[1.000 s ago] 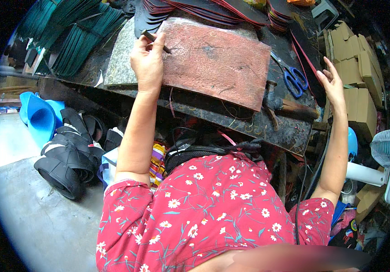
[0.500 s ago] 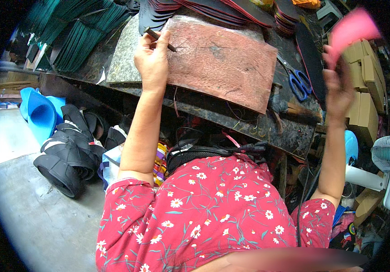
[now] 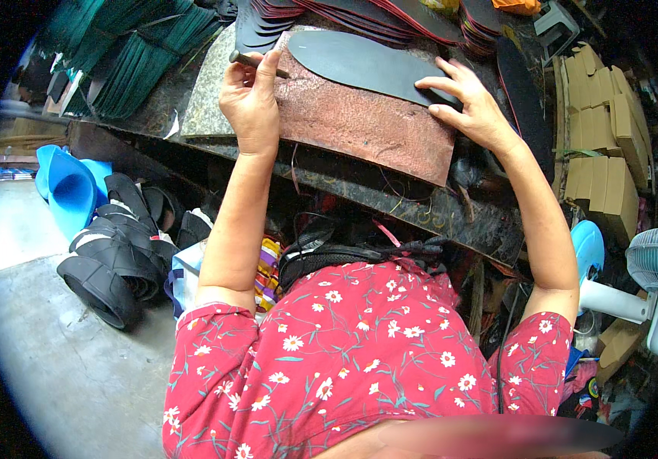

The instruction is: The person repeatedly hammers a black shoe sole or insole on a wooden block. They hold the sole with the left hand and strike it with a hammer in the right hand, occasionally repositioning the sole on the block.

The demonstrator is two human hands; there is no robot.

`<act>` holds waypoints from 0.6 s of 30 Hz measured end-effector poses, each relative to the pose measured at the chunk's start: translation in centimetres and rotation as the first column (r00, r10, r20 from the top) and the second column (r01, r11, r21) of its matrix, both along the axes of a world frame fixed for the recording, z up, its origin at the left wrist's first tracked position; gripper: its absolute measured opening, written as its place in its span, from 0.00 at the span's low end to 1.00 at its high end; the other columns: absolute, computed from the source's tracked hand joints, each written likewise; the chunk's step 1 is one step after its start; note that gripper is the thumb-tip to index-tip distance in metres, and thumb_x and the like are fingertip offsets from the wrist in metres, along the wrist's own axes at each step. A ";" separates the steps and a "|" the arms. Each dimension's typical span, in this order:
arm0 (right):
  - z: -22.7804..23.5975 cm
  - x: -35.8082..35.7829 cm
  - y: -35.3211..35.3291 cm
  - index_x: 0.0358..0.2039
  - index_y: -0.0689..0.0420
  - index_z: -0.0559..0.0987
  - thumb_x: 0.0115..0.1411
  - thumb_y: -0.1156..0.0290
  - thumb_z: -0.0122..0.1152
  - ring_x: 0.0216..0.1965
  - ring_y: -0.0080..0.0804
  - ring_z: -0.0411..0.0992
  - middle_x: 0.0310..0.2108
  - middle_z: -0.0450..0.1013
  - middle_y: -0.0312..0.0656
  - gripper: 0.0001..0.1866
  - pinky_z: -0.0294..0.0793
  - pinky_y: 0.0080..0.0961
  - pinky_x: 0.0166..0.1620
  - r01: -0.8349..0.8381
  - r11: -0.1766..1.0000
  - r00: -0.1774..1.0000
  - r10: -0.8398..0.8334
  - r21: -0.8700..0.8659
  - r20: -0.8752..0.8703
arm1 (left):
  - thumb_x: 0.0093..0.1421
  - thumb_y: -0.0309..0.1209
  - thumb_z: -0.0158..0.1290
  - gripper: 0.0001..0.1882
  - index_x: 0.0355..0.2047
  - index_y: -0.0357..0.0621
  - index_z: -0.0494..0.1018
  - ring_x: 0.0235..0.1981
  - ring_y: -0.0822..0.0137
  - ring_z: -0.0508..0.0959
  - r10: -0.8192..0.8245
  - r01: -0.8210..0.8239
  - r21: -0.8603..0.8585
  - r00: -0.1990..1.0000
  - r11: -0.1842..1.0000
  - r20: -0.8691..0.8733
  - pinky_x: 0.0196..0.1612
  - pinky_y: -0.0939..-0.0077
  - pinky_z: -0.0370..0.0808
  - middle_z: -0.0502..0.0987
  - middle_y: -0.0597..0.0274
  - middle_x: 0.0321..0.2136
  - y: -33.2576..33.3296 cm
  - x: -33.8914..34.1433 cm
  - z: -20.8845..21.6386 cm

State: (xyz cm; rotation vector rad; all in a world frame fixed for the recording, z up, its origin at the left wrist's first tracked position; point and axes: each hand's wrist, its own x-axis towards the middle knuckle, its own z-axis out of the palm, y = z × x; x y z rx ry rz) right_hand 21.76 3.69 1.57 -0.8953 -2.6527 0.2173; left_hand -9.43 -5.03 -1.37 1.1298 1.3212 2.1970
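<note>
My left hand (image 3: 251, 107) is closed on a dark metal punch (image 3: 246, 59), held slanting between thumb and fingers over the left end of the board. A black shoe sole (image 3: 359, 65) lies across the reddish, worn board (image 3: 375, 130), its rounded end near the punch. At the sole's right end my right hand (image 3: 466, 99) grips its edge, thumb at the near side and fingers spread over the top. Part of that end is hidden beneath the fingers. Under the board's left side shows a grey speckled slab (image 3: 210, 99).
Stacked black soles with red edges (image 3: 359, 19) line the back of the bench. Dark green sheets (image 3: 133, 73) are piled at the left. Cardboard pieces (image 3: 604, 138) and a white fan (image 3: 650, 264) stand right. Black curved pieces (image 3: 107, 264) lie on the floor.
My right hand came in from the right, where it held a blurred pink flat piece; it now grips the black sole on the board. My left hand shifted slightly left with the punch.
</note>
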 end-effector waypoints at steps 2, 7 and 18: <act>-0.4 0.1 -0.6 0.55 0.43 0.76 0.56 0.60 0.62 0.67 0.52 0.56 0.66 0.57 0.55 0.24 0.53 0.42 0.67 0.008 0.989 0.998 -0.017 -0.145 -0.060 | 0.60 0.28 0.61 0.07 0.33 0.41 0.74 0.27 0.82 0.70 -0.064 0.064 -0.012 0.997 0.998 0.042 0.34 0.87 0.69 0.74 0.72 0.27 -0.2 0.1 0.3; -0.7 0.2 -2.5 0.59 0.40 0.74 0.61 0.57 0.57 0.68 0.58 0.50 0.68 0.54 0.51 0.24 0.52 0.46 0.68 0.007 0.999 0.999 -0.005 -0.052 0.042 | 0.61 0.28 0.60 0.07 0.34 0.40 0.74 0.27 0.78 0.75 -0.210 0.222 -0.089 0.969 0.971 0.128 0.30 0.84 0.76 0.76 0.68 0.28 -0.4 1.4 0.6; 0.3 -0.2 -2.0 0.63 0.37 0.69 0.61 0.50 0.56 0.66 0.57 0.55 0.67 0.56 0.54 0.29 0.53 0.44 0.67 -0.030 1.000 0.999 0.030 0.006 0.026 | 0.66 0.34 0.53 0.11 0.39 0.38 0.69 0.33 0.64 0.81 -0.414 0.526 -0.204 0.811 0.826 0.414 0.34 0.65 0.84 0.77 0.54 0.32 1.4 3.5 2.6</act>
